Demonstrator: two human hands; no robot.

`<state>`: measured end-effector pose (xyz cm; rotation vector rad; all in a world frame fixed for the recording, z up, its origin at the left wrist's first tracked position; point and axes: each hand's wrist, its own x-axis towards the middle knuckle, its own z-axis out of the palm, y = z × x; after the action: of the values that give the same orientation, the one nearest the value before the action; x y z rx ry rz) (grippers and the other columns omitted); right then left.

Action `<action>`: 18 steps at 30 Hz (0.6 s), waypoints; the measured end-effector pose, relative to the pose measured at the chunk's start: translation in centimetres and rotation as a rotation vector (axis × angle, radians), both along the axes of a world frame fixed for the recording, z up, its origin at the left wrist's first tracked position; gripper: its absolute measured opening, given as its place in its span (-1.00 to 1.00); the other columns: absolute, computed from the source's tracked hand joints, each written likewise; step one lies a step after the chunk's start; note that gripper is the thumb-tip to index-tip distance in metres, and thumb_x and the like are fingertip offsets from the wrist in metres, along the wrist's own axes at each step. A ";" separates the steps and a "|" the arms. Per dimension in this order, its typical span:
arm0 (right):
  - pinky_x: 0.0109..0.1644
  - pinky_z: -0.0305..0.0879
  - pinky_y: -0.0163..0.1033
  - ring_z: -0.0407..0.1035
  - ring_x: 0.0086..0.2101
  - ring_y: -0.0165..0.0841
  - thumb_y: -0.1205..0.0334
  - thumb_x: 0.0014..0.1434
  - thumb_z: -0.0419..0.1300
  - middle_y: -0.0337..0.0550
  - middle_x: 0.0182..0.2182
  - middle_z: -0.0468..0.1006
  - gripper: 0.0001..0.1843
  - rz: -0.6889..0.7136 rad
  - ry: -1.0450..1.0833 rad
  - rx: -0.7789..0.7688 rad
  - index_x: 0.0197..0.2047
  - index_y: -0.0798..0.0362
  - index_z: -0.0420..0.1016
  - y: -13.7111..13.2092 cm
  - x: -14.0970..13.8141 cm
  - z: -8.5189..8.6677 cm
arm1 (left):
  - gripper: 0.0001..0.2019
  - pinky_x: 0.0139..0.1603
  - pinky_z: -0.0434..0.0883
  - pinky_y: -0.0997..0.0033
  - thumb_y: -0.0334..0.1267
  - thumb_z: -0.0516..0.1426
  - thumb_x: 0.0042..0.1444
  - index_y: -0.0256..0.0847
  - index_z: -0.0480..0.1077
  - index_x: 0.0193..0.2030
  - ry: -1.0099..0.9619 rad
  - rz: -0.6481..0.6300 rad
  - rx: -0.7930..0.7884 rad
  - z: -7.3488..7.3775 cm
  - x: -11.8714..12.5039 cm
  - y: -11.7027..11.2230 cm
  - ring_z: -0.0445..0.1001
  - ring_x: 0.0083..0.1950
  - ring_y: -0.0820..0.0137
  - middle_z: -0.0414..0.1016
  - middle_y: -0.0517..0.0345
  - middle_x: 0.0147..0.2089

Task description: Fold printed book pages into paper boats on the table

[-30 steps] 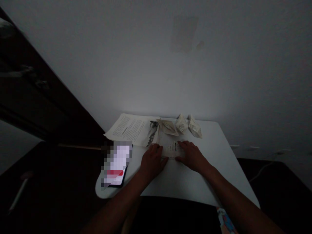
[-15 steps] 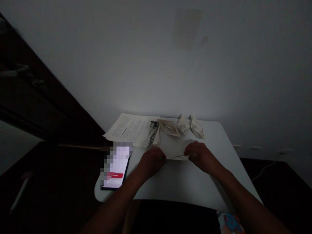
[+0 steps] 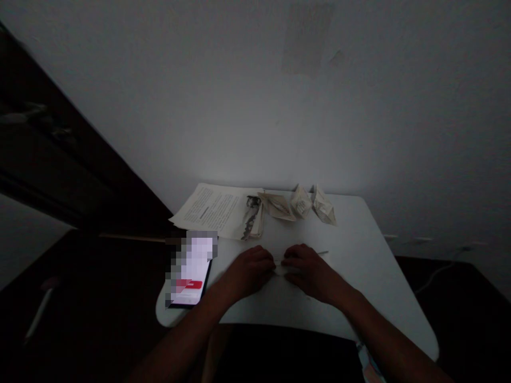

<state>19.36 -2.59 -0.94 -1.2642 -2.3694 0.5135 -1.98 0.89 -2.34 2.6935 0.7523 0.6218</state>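
A folded piece of paper lies low over the white table, mostly covered by my fingers. My left hand has its fingers closed on the left end of it. From the other side my right hand grips it, thumb below and fingers above. A thin edge of paper sticks out past the right knuckles. Behind my hands stand two folded paper boats, side by side near the wall, and a flatter folded paper shape beside them.
An open book with printed pages rests at the table's back left. A phone with a lit screen lies at the left edge of the white table. The wall rises directly behind, with a dark door on the left.
Both hands have come down nearer to me and closer together. The paper, held outstretched before, is now low at the tabletop and largely hidden under my fingers.
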 end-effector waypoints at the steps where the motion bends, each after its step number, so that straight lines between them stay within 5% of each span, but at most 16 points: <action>1: -0.04 0.20 -0.13 0.28 -0.14 -0.28 0.32 0.09 0.18 -0.09 -0.18 0.45 -0.78 -0.002 -0.009 0.022 -0.16 -0.01 0.50 0.0 -0.2 -0.3 | -0.91 -0.19 0.34 0.42 -0.39 0.07 0.11 -0.23 0.41 -0.29 -0.010 0.000 -0.018 0.0 -0.2 0.0 0.35 -0.22 0.42 0.43 0.12 -0.27; 18: -0.10 0.20 -0.18 0.32 -0.20 -0.33 0.32 0.11 0.16 -0.17 -0.26 0.47 -0.85 -0.031 0.049 -0.074 -0.24 -0.03 0.50 0.4 -0.7 -1.9 | -0.84 -0.18 0.32 0.46 -0.30 0.03 0.19 -0.22 0.43 -0.30 0.079 0.010 -0.125 0.0 0.4 1.1 0.35 -0.20 0.43 0.43 0.13 -0.29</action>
<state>18.65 -2.23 -2.88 -1.3030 -2.3062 0.6214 -1.60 2.02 -2.30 2.6141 0.7972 0.4575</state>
